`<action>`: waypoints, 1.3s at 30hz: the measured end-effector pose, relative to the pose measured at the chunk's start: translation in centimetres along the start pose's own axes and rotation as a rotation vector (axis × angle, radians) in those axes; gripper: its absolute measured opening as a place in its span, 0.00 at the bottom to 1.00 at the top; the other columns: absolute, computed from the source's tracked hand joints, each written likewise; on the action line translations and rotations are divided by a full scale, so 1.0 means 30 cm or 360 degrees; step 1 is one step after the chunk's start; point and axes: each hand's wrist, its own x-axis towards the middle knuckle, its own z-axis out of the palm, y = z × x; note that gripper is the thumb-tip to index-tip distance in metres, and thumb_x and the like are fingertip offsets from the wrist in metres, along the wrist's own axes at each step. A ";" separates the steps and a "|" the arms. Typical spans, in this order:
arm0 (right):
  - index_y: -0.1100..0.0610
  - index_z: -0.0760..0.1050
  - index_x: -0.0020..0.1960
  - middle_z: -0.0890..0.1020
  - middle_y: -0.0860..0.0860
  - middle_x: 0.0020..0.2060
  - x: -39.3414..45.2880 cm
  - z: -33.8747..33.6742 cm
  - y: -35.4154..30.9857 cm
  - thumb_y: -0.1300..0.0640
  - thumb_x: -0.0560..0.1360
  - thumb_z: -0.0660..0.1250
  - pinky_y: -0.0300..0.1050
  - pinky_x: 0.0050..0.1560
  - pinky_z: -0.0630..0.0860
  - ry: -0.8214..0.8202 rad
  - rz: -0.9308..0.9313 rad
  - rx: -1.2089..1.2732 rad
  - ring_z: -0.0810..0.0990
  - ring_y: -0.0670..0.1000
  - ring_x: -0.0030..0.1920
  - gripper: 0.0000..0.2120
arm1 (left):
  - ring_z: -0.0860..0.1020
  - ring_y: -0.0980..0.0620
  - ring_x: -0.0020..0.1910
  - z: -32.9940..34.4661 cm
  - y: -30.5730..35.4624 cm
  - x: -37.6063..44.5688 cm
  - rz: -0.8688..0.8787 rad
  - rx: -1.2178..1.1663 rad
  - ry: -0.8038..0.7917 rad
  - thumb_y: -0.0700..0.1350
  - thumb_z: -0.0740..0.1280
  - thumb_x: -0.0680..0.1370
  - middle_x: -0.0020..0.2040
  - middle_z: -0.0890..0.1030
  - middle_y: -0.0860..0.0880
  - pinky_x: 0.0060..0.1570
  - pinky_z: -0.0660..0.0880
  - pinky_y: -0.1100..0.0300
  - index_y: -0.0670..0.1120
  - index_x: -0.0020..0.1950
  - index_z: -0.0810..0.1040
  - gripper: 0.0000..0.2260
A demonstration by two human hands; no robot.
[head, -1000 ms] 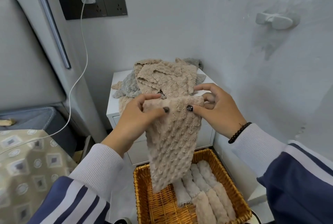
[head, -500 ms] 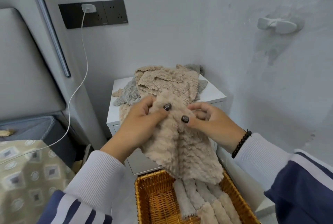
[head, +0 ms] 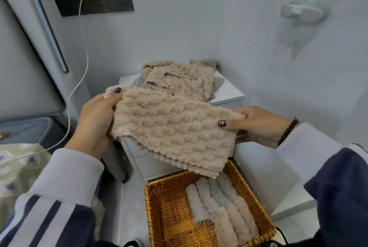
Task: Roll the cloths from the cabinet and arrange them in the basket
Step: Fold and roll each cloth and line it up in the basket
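While the beige cloth (head: 171,127) stretches between them, left hand (head: 95,125) and right hand (head: 258,125) each grip an end.

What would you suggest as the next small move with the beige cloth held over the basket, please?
Probably start rolling it from one short end. The beige cloth is stretched flat between the left hand and right hand, unrolled, while the basket holds rolled cloths beside free space.

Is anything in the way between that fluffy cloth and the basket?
Nothing visible. The cloth, held by the left hand and right hand, hangs above the basket. Rolled cloths fill its right side; the left side is bare.
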 end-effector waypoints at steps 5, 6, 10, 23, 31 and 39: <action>0.59 0.79 0.57 0.85 0.50 0.42 -0.009 -0.051 -0.007 0.61 0.60 0.73 0.41 0.36 0.80 0.0164 -0.0075 0.0401 0.83 0.47 0.38 0.24 | 0.82 0.44 0.42 -0.015 -0.033 -0.002 -0.0062 0.0219 -0.0081 0.41 0.66 0.78 0.49 0.83 0.40 0.46 0.80 0.50 0.40 0.53 0.79 0.06; 0.59 0.79 0.57 0.85 0.50 0.42 -0.006 -0.055 -0.002 0.62 0.59 0.73 0.42 0.38 0.81 0.0201 -0.0069 0.0426 0.83 0.48 0.39 0.25 | 0.82 0.45 0.41 -0.013 -0.040 -0.004 -0.0069 0.0236 -0.0102 0.40 0.66 0.78 0.48 0.83 0.40 0.46 0.80 0.51 0.41 0.51 0.79 0.05; 0.63 0.77 0.58 0.84 0.54 0.45 -0.007 -0.055 -0.006 0.66 0.58 0.72 0.46 0.47 0.81 0.0224 -0.0048 0.0593 0.83 0.50 0.42 0.27 | 0.83 0.44 0.44 -0.008 -0.056 -0.012 -0.0124 0.0215 -0.0140 0.37 0.65 0.78 0.50 0.83 0.39 0.50 0.80 0.48 0.38 0.54 0.79 0.07; 0.70 0.75 0.55 0.84 0.60 0.46 0.019 -0.034 -0.013 0.79 0.69 0.62 0.41 0.41 0.82 0.0322 0.0008 0.0719 0.85 0.52 0.41 0.16 | 0.82 0.40 0.52 -0.007 -0.062 -0.010 -0.0155 0.0210 -0.0187 0.43 0.67 0.79 0.52 0.84 0.39 0.57 0.77 0.44 0.37 0.57 0.80 0.12; 0.62 0.78 0.54 0.83 0.59 0.50 0.060 -0.035 0.005 0.73 0.70 0.67 0.57 0.48 0.82 0.0674 0.0018 -0.0034 0.83 0.58 0.47 0.15 | 0.85 0.51 0.40 0.011 -0.085 0.002 -0.0048 0.0314 -0.0286 0.37 0.63 0.79 0.44 0.86 0.46 0.40 0.80 0.57 0.44 0.53 0.80 0.07; 0.66 0.79 0.52 0.83 0.61 0.49 0.078 -0.013 -0.006 0.68 0.70 0.71 0.55 0.44 0.82 0.0776 0.0114 0.0014 0.83 0.58 0.46 0.11 | 0.84 0.45 0.47 0.025 -0.083 0.004 -0.0105 0.0283 -0.0227 0.37 0.64 0.79 0.51 0.84 0.43 0.52 0.79 0.47 0.42 0.53 0.82 0.08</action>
